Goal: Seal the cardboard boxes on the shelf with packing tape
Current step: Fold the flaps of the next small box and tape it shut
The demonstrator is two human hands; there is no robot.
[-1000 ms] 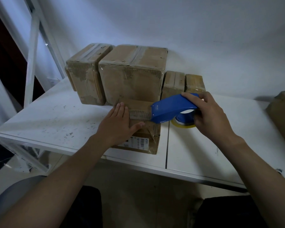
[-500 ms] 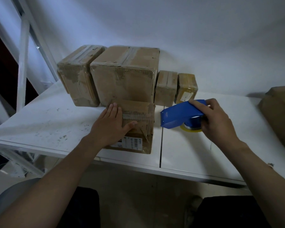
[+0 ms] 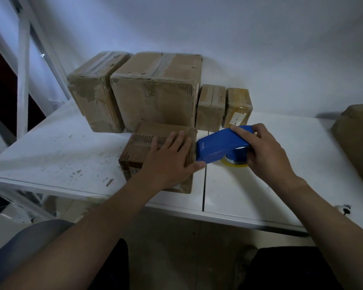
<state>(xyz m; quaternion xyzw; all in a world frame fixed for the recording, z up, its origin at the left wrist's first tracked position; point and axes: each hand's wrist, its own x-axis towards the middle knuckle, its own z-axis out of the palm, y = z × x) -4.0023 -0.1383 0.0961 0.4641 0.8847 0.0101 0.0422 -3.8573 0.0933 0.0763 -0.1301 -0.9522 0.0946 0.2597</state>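
White shelf (image 3: pixel 50 155), left hand (image 3: pixel 168 162) flat on cardboard box (image 3: pixel 147 143), right hand (image 3: pixel 266 155) fingers gripping blue tape dispenser (image 3: pixel 218 147)

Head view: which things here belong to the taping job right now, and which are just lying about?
In the job: small front box under the left hand; blue tape dispenser gripped by the right hand, its nose at that box's right side; back row of boxes.
Lying about: brown bundle at the right edge; white frame post on the left.
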